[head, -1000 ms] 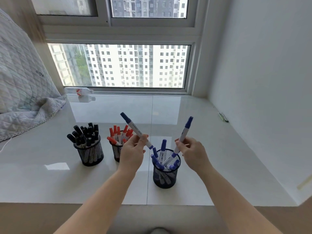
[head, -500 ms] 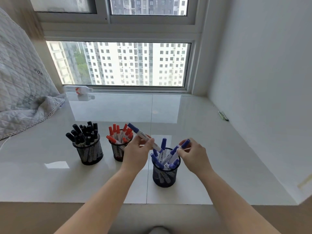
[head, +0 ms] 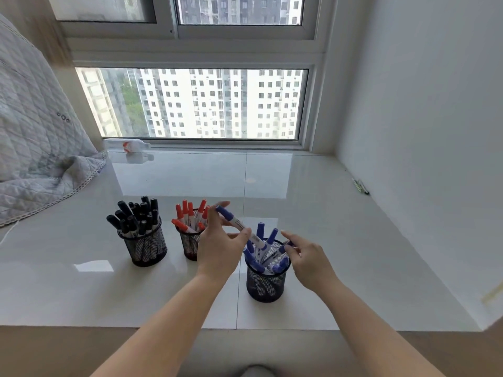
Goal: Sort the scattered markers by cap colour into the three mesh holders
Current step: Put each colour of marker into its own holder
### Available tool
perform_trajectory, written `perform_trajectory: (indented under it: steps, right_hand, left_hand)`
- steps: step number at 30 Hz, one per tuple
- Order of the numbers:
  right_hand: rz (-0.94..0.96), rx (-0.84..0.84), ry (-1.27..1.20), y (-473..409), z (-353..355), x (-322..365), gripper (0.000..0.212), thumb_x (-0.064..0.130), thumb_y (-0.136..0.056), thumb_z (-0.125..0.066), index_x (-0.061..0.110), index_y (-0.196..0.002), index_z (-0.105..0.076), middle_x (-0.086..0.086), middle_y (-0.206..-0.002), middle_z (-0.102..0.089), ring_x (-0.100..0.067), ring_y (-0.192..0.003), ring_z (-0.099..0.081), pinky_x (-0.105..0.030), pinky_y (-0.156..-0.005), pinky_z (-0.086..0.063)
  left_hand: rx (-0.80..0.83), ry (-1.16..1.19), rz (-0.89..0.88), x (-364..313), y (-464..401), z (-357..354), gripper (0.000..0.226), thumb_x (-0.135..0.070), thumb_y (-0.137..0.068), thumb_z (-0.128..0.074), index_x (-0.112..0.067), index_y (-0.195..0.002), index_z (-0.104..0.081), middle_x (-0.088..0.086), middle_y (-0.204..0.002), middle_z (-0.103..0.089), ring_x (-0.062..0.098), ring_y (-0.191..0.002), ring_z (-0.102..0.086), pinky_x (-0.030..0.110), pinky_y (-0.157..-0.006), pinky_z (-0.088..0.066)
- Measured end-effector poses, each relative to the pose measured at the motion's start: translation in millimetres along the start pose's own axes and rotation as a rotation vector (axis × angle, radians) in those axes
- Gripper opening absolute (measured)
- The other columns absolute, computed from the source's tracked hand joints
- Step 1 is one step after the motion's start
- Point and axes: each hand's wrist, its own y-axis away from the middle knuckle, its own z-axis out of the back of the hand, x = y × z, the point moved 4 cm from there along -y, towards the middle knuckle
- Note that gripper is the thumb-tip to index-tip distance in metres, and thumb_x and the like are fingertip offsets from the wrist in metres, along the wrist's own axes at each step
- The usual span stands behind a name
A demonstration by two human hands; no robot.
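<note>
Three black mesh holders stand on the glossy white sill. The left holder (head: 148, 251) is full of black-capped markers, the middle holder (head: 189, 244) has red-capped ones, and the right holder (head: 265, 285) has blue-capped ones. My left hand (head: 220, 246) pinches a blue-capped marker (head: 239, 225), tilted with its cap up-left and its lower end over the right holder's rim. My right hand (head: 307, 258) is at that holder's right rim, fingertips on the cap of a blue marker (head: 283, 250) that sits in the holder.
A quilted grey blanket (head: 35, 148) lies at the left. A small bottle (head: 126, 145) lies by the window frame. A thin green-and-black item (head: 360, 186) rests by the right wall. The sill's front edge (head: 245, 328) is below the holders.
My right hand has lowered its blue marker into the right holder. My left hand has brought its blue marker down and toward that holder's rim.
</note>
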Motion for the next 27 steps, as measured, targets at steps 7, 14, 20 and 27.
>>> perform_trajectory:
  steps: [7, 14, 20, 27]
  right_hand:
    - [-0.061, 0.062, -0.137, 3, -3, -10, 0.037, 0.014, -0.095, -0.042, 0.023, -0.128, -0.053, 0.017, -0.086, -0.063, -0.008, -0.081, -0.058, -0.017, -0.072, -0.042]
    - [-0.081, 0.129, -0.209, 7, -7, -18, 0.052, -0.002, -0.084, -0.042, 0.018, -0.132, -0.047, 0.016, -0.099, -0.058, -0.014, -0.099, -0.057, -0.025, -0.083, -0.044]
    - [-0.059, 0.186, -0.183, 10, -14, -20, 0.069, 0.008, -0.075, -0.063, 0.031, -0.134, -0.036, 0.015, -0.107, -0.052, -0.006, -0.101, -0.055, -0.023, -0.082, -0.046]
    - [-0.068, 0.231, -0.183, 13, -20, -22, 0.09, 0.022, -0.064, -0.079, 0.039, -0.136, -0.027, 0.018, -0.115, -0.049, -0.001, -0.104, -0.054, -0.021, -0.085, -0.04]
  left_hand:
    - [0.04, -0.075, -0.138, -11, 1, -2, 0.05, -0.024, -0.082, -0.067, -0.027, -0.12, -0.035, -0.016, -0.082, -0.053, -0.002, -0.057, -0.061, 0.008, -0.045, -0.046]
    - [0.12, -0.271, -0.195, -16, -2, -9, 0.011, -0.032, -0.092, -0.05, -0.023, -0.099, -0.05, -0.009, -0.079, -0.06, 0.01, -0.069, -0.06, 0.016, -0.054, -0.043]
    - [0.187, -0.364, -0.236, -16, -5, -17, 0.016, -0.03, -0.089, -0.057, -0.018, -0.096, -0.064, -0.005, -0.08, -0.066, 0.013, -0.072, -0.061, 0.03, -0.068, -0.054]
    - [0.358, -0.418, -0.131, -2, -6, -24, 0.035, -0.036, -0.095, -0.045, -0.021, -0.079, -0.072, -0.003, -0.08, -0.068, 0.016, -0.074, -0.063, 0.039, -0.073, -0.052]
